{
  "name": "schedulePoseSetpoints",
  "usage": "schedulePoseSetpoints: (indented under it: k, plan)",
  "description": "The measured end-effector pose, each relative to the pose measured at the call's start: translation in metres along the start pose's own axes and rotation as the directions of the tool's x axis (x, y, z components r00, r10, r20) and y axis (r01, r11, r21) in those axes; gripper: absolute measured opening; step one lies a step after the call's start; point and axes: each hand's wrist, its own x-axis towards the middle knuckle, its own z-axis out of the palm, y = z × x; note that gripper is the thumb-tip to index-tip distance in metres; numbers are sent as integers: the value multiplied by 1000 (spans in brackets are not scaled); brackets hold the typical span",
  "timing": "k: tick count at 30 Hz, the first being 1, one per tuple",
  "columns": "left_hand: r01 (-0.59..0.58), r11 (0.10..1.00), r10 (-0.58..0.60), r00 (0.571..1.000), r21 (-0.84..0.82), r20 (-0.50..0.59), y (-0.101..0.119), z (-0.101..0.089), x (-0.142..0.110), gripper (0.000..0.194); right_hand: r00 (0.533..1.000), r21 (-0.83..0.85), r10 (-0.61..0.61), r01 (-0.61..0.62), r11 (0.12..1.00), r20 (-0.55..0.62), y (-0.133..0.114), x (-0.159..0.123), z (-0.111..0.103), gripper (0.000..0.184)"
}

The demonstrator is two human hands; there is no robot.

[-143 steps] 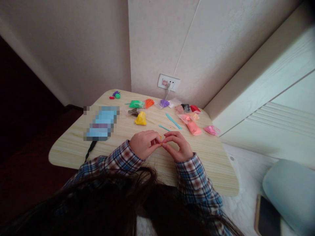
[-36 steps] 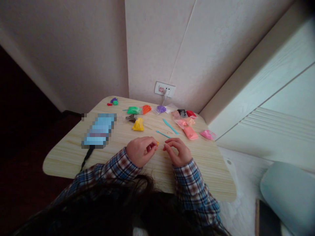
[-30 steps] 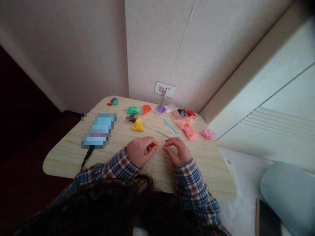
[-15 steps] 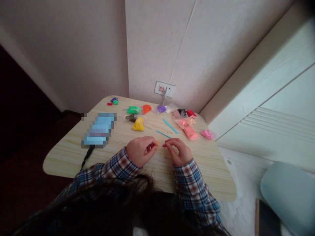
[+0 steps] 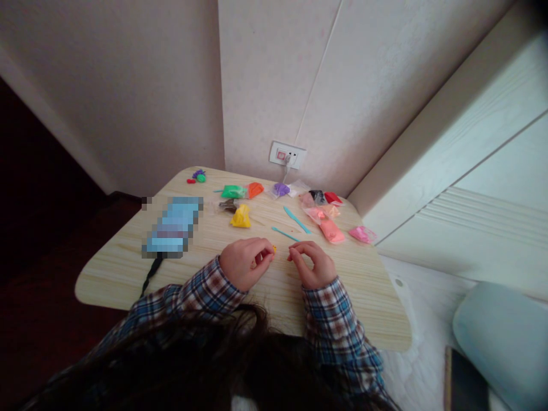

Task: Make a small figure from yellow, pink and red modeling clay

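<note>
My left hand pinches a small yellow piece of clay between thumb and fingertips. Facing it across a narrow gap, my right hand has its thumb and fingers curled together in a pinch; whatever is between them is too small to make out. Just beyond the right fingertips lies a thin blue modelling tool, with a wider blue clay knife behind it. A bag of yellow clay rests past my left hand.
Bags of green clay, orange clay, purple clay and salmon clay lie across the table. A pixelated device with a black cable is at left. Shaped purple and green clay sits at the far left corner.
My right hand has drawn slightly to the right, widening the gap to my left hand. The left hand stays in place with the yellow piece.
</note>
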Motion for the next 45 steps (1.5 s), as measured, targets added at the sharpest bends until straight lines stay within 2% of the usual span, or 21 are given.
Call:
schedulePoseSetpoints:
  k: [6, 12, 15, 18, 26, 45]
  plan:
    - [10, 1000, -10, 1000, -9, 3, -1, 0, -1, 12, 999, -59, 46, -47, 997, -14, 8, -1, 1, 13]
    - [13, 1000, -13, 1000, -12, 6, -2, 1, -1, 13, 997, -255, 60, -72, 964, -51, 14, -4, 4, 16]
    - [17, 1000, -17, 1000, -8, 8, -1, 0, -1, 13, 996, -321, 81, -92, 943, -49, 15, -5, 5, 13]
    - [17, 1000, -17, 1000, -14, 14, -1, 0, -1, 14, 996, -327, 79, -89, 941, -45, 16, -6, 6, 5]
    - [17, 1000, -16, 1000, -17, 6, -1, 0, -1, 14, 994, -333, 78, -97, 938, -72, 20, -8, 9, 7]
    - [17, 1000, -17, 1000, -16, 19, -1, 0, -1, 14, 982, -365, 187, -188, 912, -39, 11, -7, 8, 11]
